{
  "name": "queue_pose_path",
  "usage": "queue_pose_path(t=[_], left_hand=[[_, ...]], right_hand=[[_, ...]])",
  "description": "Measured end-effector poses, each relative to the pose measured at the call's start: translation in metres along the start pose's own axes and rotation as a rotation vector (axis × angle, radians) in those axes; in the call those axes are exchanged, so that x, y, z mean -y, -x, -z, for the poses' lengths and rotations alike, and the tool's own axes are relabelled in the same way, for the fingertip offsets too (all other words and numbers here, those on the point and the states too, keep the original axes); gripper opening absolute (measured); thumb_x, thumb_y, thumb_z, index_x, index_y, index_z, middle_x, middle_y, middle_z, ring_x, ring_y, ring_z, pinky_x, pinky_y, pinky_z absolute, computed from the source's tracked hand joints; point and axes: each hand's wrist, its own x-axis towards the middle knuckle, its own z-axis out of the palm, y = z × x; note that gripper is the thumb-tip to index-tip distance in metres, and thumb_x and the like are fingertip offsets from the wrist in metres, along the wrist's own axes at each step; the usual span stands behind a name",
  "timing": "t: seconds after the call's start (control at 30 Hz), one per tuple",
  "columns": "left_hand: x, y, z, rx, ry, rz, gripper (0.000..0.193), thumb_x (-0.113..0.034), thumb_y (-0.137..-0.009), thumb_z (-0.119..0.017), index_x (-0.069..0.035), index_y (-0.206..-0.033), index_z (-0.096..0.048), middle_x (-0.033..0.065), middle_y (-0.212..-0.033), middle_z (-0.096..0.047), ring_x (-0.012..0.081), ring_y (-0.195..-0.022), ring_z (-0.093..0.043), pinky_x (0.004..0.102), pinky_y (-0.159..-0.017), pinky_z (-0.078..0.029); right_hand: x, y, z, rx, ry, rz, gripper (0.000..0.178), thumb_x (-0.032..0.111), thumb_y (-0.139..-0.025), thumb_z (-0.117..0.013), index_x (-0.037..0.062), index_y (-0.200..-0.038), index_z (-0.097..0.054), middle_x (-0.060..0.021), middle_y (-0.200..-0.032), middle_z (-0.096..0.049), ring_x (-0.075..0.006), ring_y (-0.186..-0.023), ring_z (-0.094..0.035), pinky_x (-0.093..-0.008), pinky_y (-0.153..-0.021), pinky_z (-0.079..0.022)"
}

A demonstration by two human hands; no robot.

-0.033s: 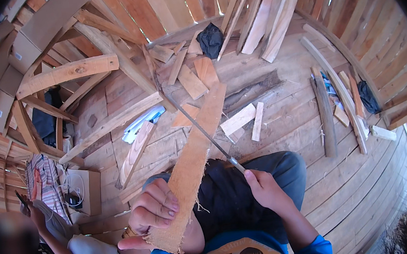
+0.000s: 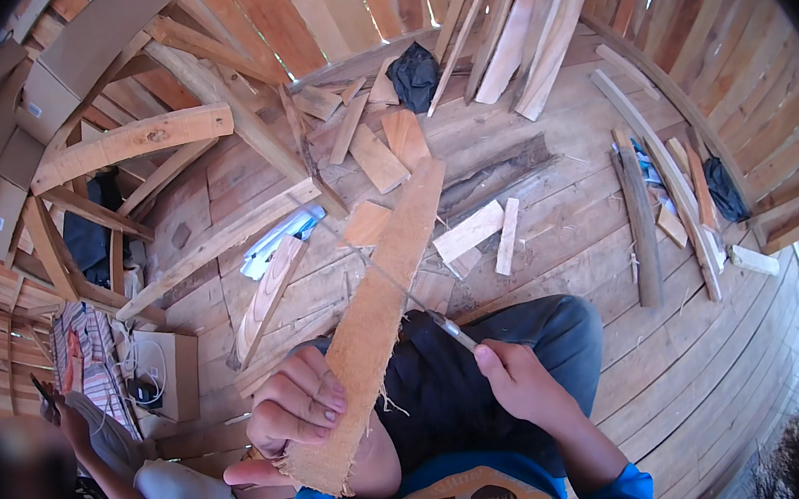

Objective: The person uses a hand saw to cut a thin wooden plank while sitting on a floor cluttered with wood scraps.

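My left hand (image 2: 296, 406) is closed around the lower end of a flat orange-brown wooden board (image 2: 381, 301), which slants away from me to the upper right. Fine splinters fray its lower end and right edge. My right hand (image 2: 523, 378), also closed, grips the pale handle of a long, thin-bladed tool (image 2: 458, 331). That blade crosses the board's face toward the upper left, blurred by motion. Whether the blade touches the wood, I cannot tell. Dark cloth (image 2: 429, 379) covers my lap below the board.
Wood offcuts (image 2: 469, 233) lie scattered on the plank floor (image 2: 554, 222). A wooden frame (image 2: 222, 248) stands at left. Beside it, at lower left, another person (image 2: 110, 480) sits holding a dark phone-like object. Boards (image 2: 544, 46) lean on the far wall; long timbers (image 2: 658, 181) lie at right.
The thin-bladed tool has shifted slightly left and down with my right hand, its blade now blurred across the board. My left hand and the board have barely moved.
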Motion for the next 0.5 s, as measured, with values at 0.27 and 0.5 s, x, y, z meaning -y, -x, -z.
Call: queue_pose_path(t=[0.27, 0.5], left_hand=[[0.0, -0.011, 0.018, 0.043, 0.009, -0.001, 0.069, -0.063, -0.095, -0.021, -0.01, -0.056, -0.042, 0.0026, -0.054, -0.041, 0.0129, -0.05, -0.04, 0.0259, -0.051, -0.034], [-0.001, -0.01, 0.022, -0.061, 0.009, 0.004, 0.068, -0.062, -0.096, -0.021, -0.011, -0.056, -0.042, 0.0023, -0.054, -0.041, 0.0125, -0.05, -0.039, 0.0255, -0.051, -0.034]], right_hand=[[-0.022, -0.036, -0.007, -0.069, 0.171, -0.085, 0.053, 0.043, -0.098, -0.038, -0.0029, -0.089, -0.064, -0.0305, -0.079, -0.061, -0.0482, -0.082, -0.059, -0.0524, -0.075, -0.047], [-0.018, -0.043, -0.019, -0.103, 0.174, -0.135, 0.053, 0.042, -0.097, -0.039, -0.0031, -0.084, -0.064, -0.0311, -0.081, -0.061, -0.0479, -0.084, -0.059, -0.0518, -0.076, -0.047]])
